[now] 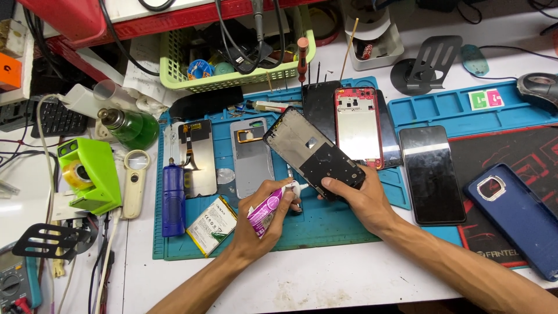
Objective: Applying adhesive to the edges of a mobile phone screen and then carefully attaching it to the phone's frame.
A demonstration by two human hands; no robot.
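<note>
Centre of the frame, over a blue work mat (325, 224): black phone frame (314, 154) pinched at its lower corner by the right hand (357, 197), thumb on top and fingers underneath; pink-and-white glue tube (268, 208) gripped in the closed left hand (258, 224), white nozzle aimed at, and just beside, the frame's lower edge. No visible bead of adhesive on the frame, suggesting gluing barely begun. Still unassembled on the mat at centre left: grey back cover (253, 157), battery (212, 225), display panel (197, 157).
</note>
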